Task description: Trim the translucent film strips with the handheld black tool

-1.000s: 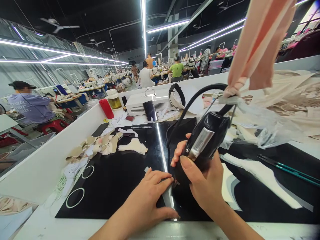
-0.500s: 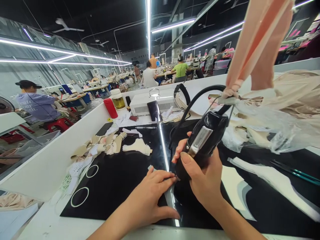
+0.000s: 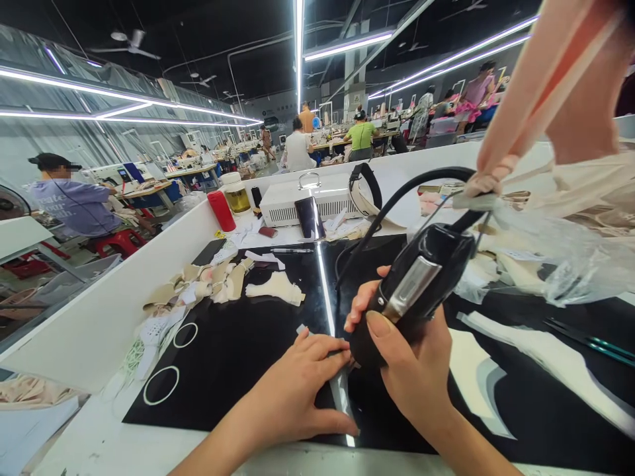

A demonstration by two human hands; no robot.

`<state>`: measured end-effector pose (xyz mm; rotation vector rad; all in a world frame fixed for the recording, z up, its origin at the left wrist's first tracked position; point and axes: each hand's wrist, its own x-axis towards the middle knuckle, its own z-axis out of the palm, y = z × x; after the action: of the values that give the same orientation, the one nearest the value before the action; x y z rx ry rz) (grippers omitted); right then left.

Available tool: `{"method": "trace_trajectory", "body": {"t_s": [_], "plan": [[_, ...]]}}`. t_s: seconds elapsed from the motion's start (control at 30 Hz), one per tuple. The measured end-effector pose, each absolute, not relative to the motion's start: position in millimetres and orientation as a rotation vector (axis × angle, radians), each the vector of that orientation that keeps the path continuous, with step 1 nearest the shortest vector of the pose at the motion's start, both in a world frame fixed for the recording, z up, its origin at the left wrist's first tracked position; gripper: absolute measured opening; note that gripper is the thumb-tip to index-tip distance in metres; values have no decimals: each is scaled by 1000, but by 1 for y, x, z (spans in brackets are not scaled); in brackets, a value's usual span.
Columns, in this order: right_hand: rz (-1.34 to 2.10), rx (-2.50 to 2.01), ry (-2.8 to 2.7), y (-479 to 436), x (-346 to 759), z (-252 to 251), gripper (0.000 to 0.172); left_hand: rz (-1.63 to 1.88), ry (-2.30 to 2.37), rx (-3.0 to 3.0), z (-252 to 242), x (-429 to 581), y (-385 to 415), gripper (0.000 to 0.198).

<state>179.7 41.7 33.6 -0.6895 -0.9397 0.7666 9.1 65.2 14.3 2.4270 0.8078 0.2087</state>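
Observation:
My right hand is wrapped round a black corded hand tool with a metal lever on its side. The tool leans, its lower end close to the mat, and a knotted pink cloth strip runs up from its top. My left hand lies palm down with fingers stretched, thumb apart, beside the tool's lower end. Under its fingertips is a thin, greyish, see-through strip, mostly covered by the hand. Both hands are over the black mat. The tool's tip is hidden behind my fingers.
Cream cut pieces and a fabric pile lie at the left. On the right are a curved white piece, tweezers and a plastic bag. A white box unit and phone stand behind. People sit further off.
The tool and my right hand have shifted slightly right and down in the view. My left hand keeps nearly the same place. The view has turned a little.

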Motion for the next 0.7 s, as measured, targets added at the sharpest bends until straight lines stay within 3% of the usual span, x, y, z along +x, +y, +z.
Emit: {"method": "trace_trajectory", "body": {"t_s": [0.7], "plan": [[793,-706,-984,25,176,36,32,281,729,2456,9,7,68,79]]}}
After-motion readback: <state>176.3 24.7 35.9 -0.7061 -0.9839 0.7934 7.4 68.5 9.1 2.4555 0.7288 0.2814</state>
